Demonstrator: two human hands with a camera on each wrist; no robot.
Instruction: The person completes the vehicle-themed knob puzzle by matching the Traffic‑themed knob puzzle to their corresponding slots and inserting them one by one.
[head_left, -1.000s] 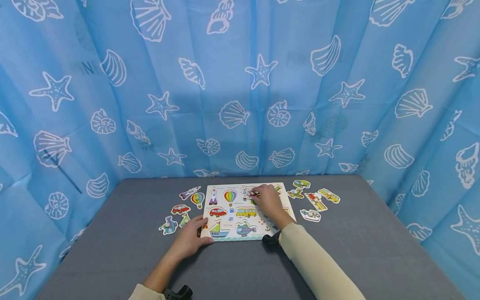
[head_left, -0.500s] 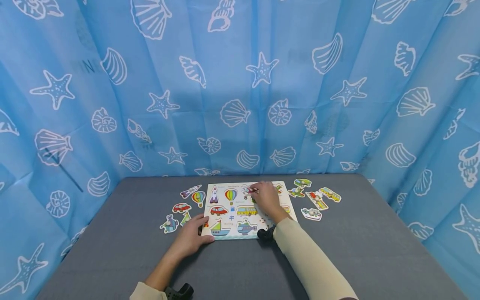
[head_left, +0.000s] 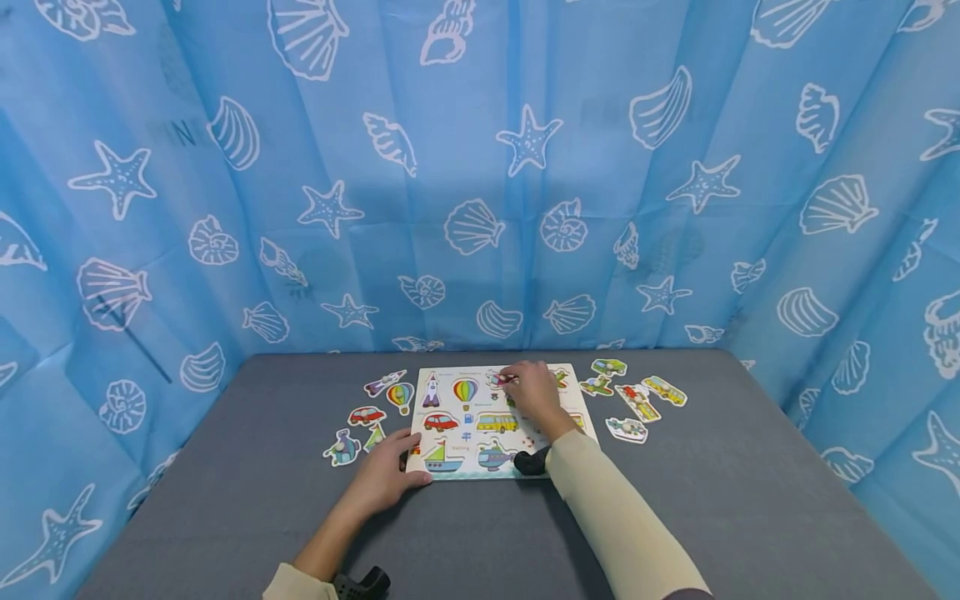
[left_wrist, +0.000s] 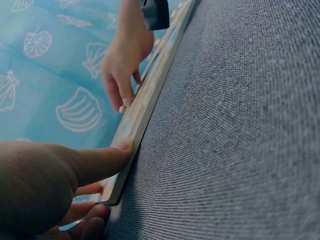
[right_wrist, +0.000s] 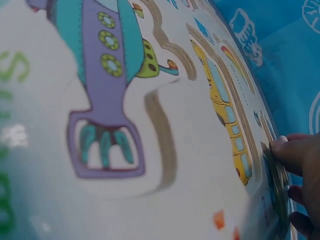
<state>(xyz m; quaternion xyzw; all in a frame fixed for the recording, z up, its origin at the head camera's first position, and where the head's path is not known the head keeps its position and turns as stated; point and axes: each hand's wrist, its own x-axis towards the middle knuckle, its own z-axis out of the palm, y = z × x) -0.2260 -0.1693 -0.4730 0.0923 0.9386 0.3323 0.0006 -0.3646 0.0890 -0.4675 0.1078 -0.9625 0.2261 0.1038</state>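
A white puzzle board with cut-out vehicle pictures lies on the table. My left hand grips its near left corner; in the left wrist view the thumb presses on the edge and the other fingers sit round the corner. Over the far middle of the board, my right hand pinches the small knob of a puzzle piece with pink on it. Most of that piece is hidden by the fingers. A submarine picture and a yellow bus picture show in the right wrist view.
Left of the board lie loose rocket, balloon, red car, sailboat and submarine pieces. Right of it are a bus piece, a fire engine piece and several others. A blue shell-print curtain stands behind.
My right wrist has shifted slightly left, while its fingers stay at the same spot on the board. The left hand keeps its hold on the corner.
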